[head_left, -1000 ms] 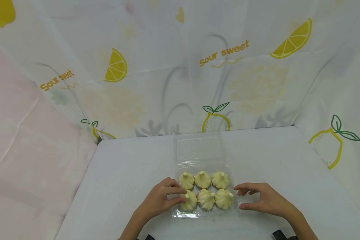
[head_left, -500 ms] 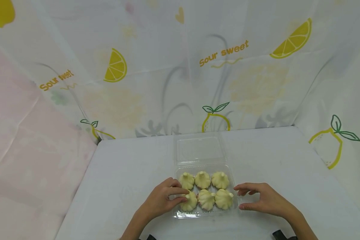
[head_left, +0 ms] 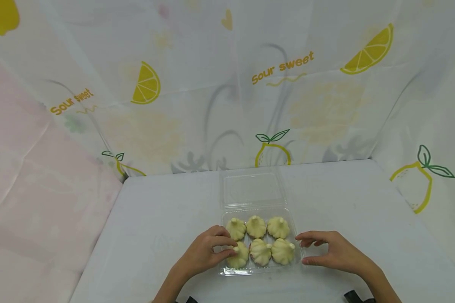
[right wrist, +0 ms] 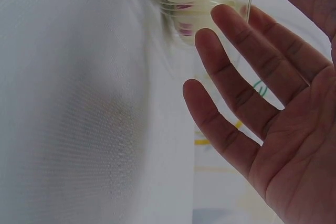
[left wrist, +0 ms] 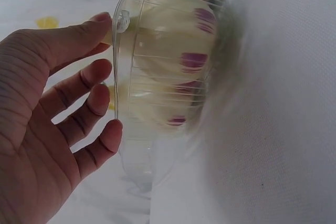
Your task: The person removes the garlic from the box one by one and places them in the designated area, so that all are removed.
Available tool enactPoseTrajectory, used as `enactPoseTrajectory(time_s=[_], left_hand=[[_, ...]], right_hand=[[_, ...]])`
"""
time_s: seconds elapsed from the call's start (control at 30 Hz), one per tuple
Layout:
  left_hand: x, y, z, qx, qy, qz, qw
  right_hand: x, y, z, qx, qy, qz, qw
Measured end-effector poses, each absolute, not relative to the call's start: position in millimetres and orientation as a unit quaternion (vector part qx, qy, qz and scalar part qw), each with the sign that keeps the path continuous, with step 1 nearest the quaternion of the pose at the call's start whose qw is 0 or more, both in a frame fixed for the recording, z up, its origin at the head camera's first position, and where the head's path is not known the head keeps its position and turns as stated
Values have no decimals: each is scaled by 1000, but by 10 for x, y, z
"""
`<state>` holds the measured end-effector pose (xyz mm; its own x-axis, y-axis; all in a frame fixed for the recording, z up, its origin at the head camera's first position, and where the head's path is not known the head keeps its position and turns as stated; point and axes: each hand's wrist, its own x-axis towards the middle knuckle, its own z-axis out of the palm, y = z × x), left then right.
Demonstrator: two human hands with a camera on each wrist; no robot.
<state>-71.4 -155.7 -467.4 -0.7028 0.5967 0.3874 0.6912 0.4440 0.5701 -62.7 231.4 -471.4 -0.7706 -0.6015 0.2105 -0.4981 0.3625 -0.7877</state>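
A clear plastic clamshell container (head_left: 246,272) holds several pale garlic bulbs in two rows, their stems pointing mostly up. Over its left side, my left hand (head_left: 206,249) pinches the stem of the near-left garlic bulb (head_left: 240,260) between thumb and forefinger. That bulb sits in the container; from the left wrist view, purple-marked bulbs (left wrist: 176,40) show through the clear wall, and the pinched stem is mostly hidden. My right hand (head_left: 330,250) is at the container's right edge with fingers loosely bent and spread, holding nothing; the right wrist view shows its fingers (right wrist: 241,95) beside the wall.
The container's hinged lid (head_left: 253,188) lies folded back toward the rear of the white table (head_left: 167,206). A lemon-printed cloth (head_left: 197,105) hangs behind and at both sides. Black straps (head_left: 352,296) show near both wrists at the bottom edge.
The left fingers have shifted slightly right onto the near-left garlic bulb's stem, and that bulb has moved a little. The right hand and the container look still.
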Motion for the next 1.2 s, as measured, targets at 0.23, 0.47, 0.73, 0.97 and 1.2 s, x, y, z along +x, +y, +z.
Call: enactPoseTrajectory(time_s=[0.23,0.47,0.73,0.97,1.2], left_hand=[[-715,-1577,-4640,-383,-821,-419,59],[-767,-1611,-4667,-378,-785,-487,59],[-804,-1702,-4600,-345,-781,-516,69],[-840,-1794,-4526,-338,-772,-529,96],[-883,-1915,-4509,-314,-781,-528,115]], right_hand=[[-633,2322,-4718,-331,824,-455,65],[-636,2323,-4724,-332,821,-460,68],[-638,2324,-4716,-329,823,-458,69],[-645,2330,-4726,-326,826,-455,68],[-648,2327,-4735,-324,827,-454,68]])
